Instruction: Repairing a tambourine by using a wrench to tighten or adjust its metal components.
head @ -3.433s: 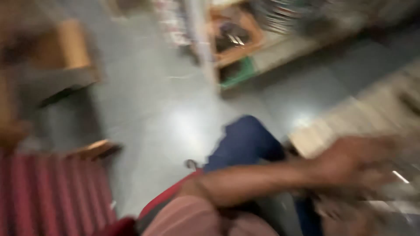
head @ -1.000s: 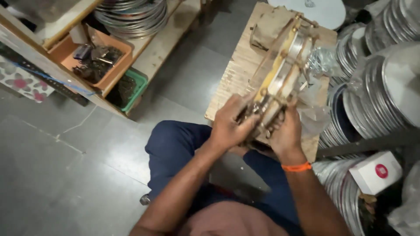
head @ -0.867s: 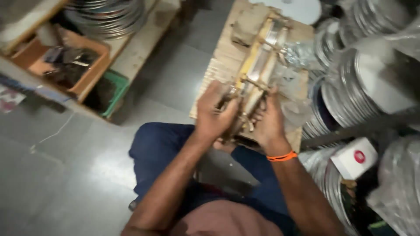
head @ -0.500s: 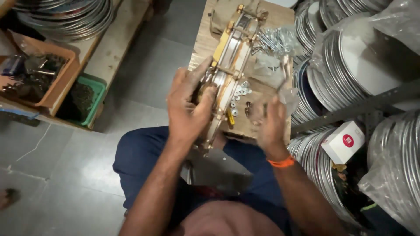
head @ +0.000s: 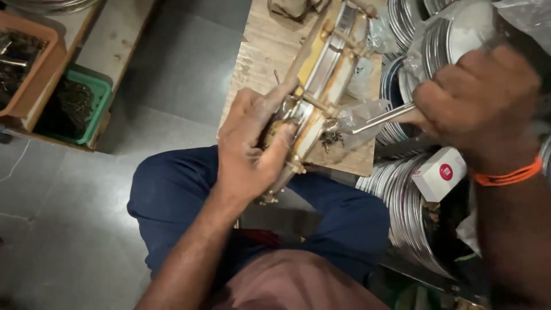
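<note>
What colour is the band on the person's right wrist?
Orange; the wristband shows clearly in the head view, just below the right hand.

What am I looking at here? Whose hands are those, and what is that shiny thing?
This picture comes from a camera worn on a person's head, looking down, so you see that person's own arms and blue-trousered knees. The person sits by a small wooden board used as a table. The left hand grips a long metal frame, silver and brass coloured, with little rods across it. The right hand, with an orange band on its wrist, holds a thin metal tool that points toward the frame. On the right are stacks of shiny metal rings and a small white box. On the left, by the grey floor, stand a green tray and an orange tray with dark small parts in them.
</note>
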